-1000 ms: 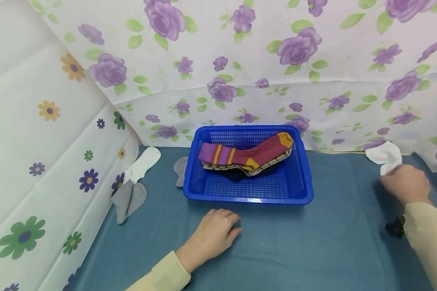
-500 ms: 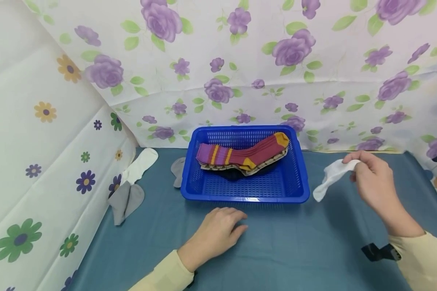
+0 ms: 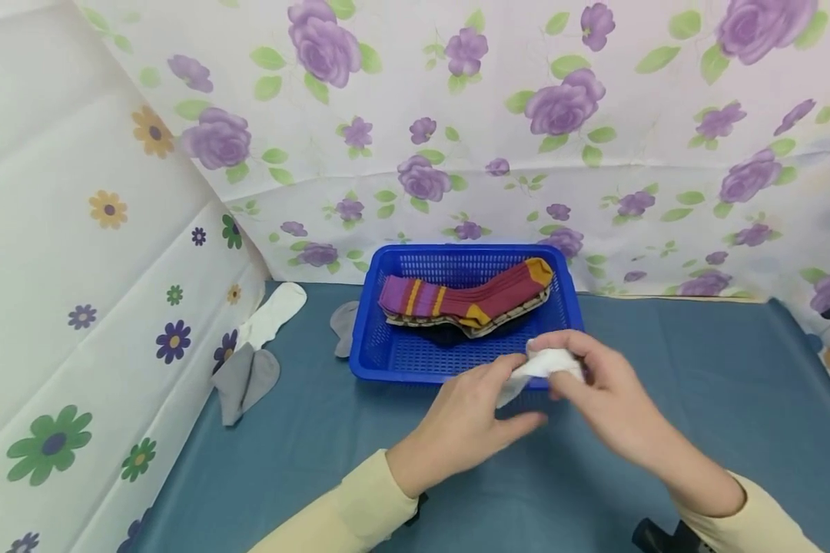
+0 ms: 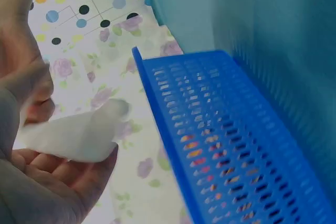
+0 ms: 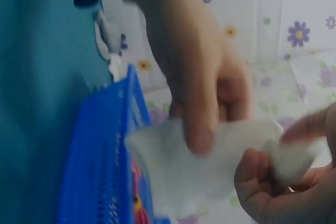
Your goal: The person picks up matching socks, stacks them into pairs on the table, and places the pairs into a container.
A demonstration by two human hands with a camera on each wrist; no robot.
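Observation:
A white sock is held up over the front right of the blue basket. My right hand pinches it between thumb and fingers. My left hand meets the sock's other end, thumb spread apart and fingers fairly straight. From the left wrist, the white sock lies along the left hand's fingers. The right wrist view shows the left thumb in front of the sock, slightly blurred. Inside the basket lie a purple-and-maroon sock pair with yellow bands, a checked pair beneath, and something black at the bottom.
Left of the basket, a white sock and a grey sock lie against the floral side sheet. Another grey sock shows partly beside the basket. The blue cloth covers the surface, with a flowered sheet behind.
The right hand has lifted the white sock from the far right and carried it left to the basket's front. My left hand has moved up and right to meet it.

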